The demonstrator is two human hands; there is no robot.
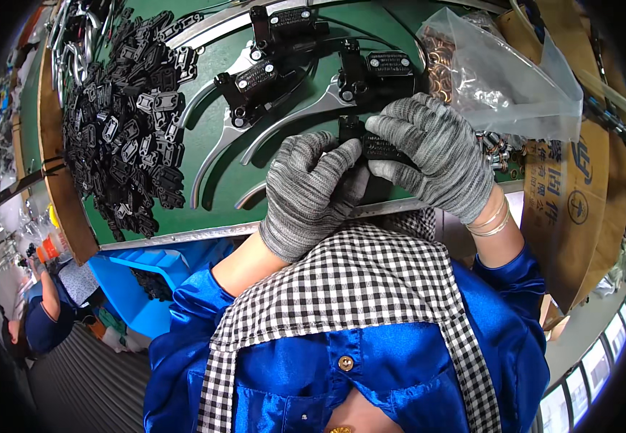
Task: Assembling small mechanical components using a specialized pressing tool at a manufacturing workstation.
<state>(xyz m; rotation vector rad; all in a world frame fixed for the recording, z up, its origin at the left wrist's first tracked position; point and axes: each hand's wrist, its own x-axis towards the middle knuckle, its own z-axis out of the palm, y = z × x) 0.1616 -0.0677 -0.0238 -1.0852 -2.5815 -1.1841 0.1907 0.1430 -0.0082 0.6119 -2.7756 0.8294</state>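
Both my hands wear grey knitted gloves and meet over a brake lever assembly [381, 150] at the near edge of the green table. My left hand [306, 187] is closed round its lever side, and a curved silver lever tip pokes out beyond the wrist side. My right hand [436, 151] has its thumb and fingers bent against the black reservoir. Whether a small part sits in its fingertips is hidden. Farther up lie three similar assemblies with black reservoirs: one at left [255, 76], one at the back [291, 22] and one just beyond my hands [389, 65].
A heap of black clamp pieces [122, 130] covers the table's left. At right are a clear plastic bag [515, 86], copper-coloured washers [439, 61], small bolts [497, 155] and a cardboard box [558, 216]. A blue crate [136, 289] stands below; another person [46, 317] is at far left.
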